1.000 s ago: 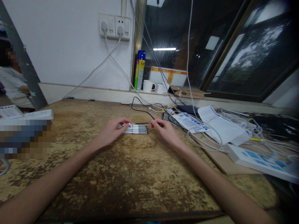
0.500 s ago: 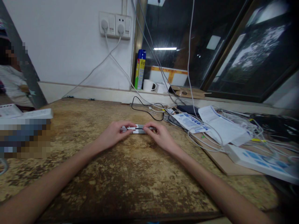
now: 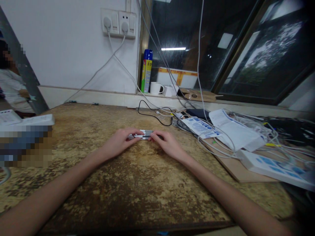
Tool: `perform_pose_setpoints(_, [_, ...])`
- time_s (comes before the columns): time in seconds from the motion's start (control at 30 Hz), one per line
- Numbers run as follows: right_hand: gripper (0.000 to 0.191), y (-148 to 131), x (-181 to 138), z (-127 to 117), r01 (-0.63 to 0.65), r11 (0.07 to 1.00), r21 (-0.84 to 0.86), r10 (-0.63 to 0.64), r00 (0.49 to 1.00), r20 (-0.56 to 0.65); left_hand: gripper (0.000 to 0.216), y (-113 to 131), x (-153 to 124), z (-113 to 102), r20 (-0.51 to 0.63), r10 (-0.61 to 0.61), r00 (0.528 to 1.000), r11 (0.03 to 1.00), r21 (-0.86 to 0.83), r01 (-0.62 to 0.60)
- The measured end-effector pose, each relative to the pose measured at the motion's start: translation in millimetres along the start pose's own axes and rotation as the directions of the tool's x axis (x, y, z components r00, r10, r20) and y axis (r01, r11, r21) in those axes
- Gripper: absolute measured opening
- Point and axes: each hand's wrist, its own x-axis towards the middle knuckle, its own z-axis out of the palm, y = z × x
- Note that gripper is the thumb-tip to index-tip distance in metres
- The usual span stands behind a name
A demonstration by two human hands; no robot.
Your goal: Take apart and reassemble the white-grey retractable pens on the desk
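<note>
Several slim pens [image 3: 147, 133], white and grey, lie side by side across the middle of the wooden table [image 3: 137, 190]. My left hand [image 3: 119, 141] grips their left ends, with the thumb on the near side and the fingers over the far side. At the right ends, my right hand [image 3: 169, 144] has its thumb and fingers closed on the same bundle. Only the stretch of pens between the two hands shows plainly; both ends are largely covered by fingers.
Loose cables, a printed packet [image 3: 200, 127], papers [image 3: 235, 131] and a white box [image 3: 273, 168] crowd the right side. A spray can [image 3: 147, 72] and a white mug [image 3: 156, 88] stand on the sill. At far left are a white object [image 3: 31, 120] and a person [image 3: 12, 87].
My right fingertips have shifted slightly left along the pens, closer to my left hand. Both hands stay at the bundle, and the view has tilted a little.
</note>
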Motion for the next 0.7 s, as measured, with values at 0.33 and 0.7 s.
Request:
perform_pose_setpoints(0.33, [0.031,7.7,2.7,-6.8,-0.107,0.994,0.016,0.108,0.990,-0.088,0.029,-3.6,0.3,-4.7,-0.047,-0.003,0.999,1.000,-0.007,0.003])
perform_pose_setpoints(0.7, [0.026,5.3,2.3,-6.5,-0.087,0.996,0.007,0.087,0.992,-0.086,0.029,-4.8,0.0,-1.6,-0.040,-0.022,0.999,1.000,-0.006,0.022])
